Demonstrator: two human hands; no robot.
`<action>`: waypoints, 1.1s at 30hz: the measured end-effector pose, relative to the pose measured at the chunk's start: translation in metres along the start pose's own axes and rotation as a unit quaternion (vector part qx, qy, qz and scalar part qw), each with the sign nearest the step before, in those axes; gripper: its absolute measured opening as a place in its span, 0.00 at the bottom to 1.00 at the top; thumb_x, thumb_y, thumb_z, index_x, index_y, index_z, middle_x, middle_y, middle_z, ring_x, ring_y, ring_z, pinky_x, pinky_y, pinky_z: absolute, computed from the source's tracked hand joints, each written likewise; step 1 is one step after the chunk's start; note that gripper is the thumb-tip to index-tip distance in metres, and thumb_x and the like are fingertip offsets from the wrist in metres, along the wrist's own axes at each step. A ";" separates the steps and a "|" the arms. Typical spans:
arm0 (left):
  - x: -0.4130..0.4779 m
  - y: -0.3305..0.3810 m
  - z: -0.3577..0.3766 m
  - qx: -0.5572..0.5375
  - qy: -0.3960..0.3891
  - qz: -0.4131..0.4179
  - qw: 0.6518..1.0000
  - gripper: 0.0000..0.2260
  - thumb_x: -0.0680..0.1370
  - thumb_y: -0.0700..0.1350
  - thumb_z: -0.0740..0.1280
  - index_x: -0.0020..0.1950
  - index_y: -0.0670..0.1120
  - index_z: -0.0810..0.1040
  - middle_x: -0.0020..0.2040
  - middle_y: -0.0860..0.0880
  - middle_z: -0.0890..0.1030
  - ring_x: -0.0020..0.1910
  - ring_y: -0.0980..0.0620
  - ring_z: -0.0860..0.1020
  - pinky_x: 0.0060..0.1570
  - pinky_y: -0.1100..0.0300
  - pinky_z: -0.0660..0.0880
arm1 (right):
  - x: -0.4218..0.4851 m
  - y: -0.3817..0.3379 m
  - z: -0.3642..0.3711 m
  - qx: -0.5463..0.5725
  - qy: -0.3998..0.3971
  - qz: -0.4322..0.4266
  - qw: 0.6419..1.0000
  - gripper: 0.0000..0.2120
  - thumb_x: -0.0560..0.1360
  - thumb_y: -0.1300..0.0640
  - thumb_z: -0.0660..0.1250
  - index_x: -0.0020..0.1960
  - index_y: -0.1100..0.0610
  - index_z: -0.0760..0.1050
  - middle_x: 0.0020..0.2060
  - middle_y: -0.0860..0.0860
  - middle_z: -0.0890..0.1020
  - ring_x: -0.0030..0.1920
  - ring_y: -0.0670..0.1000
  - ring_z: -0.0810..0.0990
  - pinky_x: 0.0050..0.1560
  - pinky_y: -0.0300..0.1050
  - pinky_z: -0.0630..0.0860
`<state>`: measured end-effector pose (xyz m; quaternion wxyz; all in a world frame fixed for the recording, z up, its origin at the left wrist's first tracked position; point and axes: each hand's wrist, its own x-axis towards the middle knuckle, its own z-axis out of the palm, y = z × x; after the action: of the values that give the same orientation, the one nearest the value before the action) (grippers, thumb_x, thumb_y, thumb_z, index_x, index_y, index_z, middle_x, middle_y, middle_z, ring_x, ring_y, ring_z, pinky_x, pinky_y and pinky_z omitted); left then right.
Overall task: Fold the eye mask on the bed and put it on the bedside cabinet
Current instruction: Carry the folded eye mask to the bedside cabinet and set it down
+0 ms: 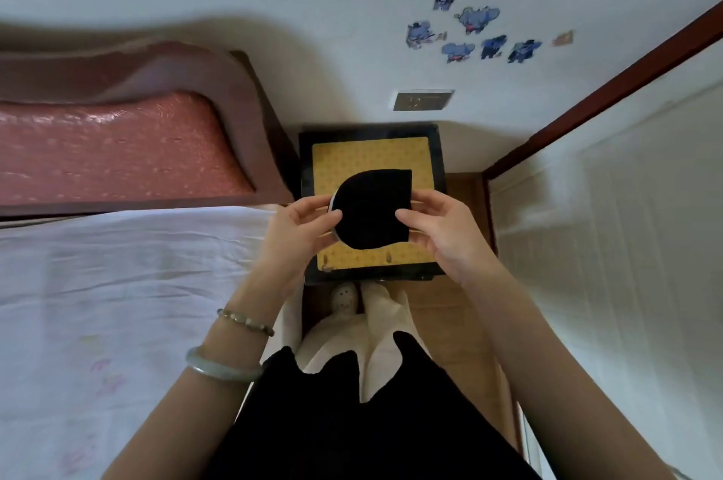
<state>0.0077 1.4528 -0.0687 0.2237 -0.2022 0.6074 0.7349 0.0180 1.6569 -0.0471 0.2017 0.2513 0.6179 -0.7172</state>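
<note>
The black eye mask (371, 205) is folded in half into a rounded shape with a straight right edge. Both hands hold it above the bedside cabinet (371, 150), whose dark top carries a yellow patterned mat. My left hand (301, 229) pinches the mask's rounded left side, where a pale lining edge shows. My right hand (438, 229) grips the straight right side, thumb on top. Thin light straps run out under the fingers on both sides. Whether the mask touches the mat I cannot tell.
The bed (117, 303) with a white sheet lies to the left, its reddish padded headboard (117, 150) against the wall. A white door or wardrobe panel (626, 244) stands on the right. A wall socket (422, 100) sits above the cabinet. My feet stand on the wooden floor (461, 307).
</note>
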 end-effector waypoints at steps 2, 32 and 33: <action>0.020 -0.011 0.001 0.001 0.015 -0.008 1.000 0.09 0.75 0.34 0.68 0.52 0.45 0.81 0.41 0.51 0.87 0.43 0.54 0.84 0.41 0.63 0.79 | 0.023 0.006 -0.004 -0.005 0.002 0.015 1.000 0.16 0.73 0.68 0.67 0.60 0.60 0.75 0.53 0.57 0.82 0.53 0.52 0.83 0.49 0.43 0.81; 0.215 -0.197 0.009 0.437 0.166 0.124 0.875 0.13 0.76 0.43 0.69 0.60 0.42 0.78 0.53 0.46 0.81 0.50 0.47 0.78 0.52 0.55 0.76 | 0.248 0.183 -0.041 -0.376 0.105 -0.102 0.915 0.22 0.73 0.55 0.69 0.66 0.56 0.70 0.49 0.47 0.78 0.45 0.39 0.79 0.48 0.36 0.79; 0.214 -0.199 0.009 0.480 0.160 0.148 0.850 0.16 0.77 0.43 0.68 0.63 0.40 0.75 0.58 0.43 0.79 0.56 0.43 0.76 0.57 0.53 0.72 | 0.246 0.185 -0.042 -0.405 0.108 -0.141 0.897 0.25 0.74 0.53 0.68 0.68 0.57 0.66 0.57 0.52 0.76 0.54 0.45 0.78 0.57 0.41 0.76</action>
<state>-0.0532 1.5117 -0.3487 0.0813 -0.0923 0.9348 0.3333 -0.0614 1.6754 -0.3469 0.1147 0.1342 0.9020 -0.3939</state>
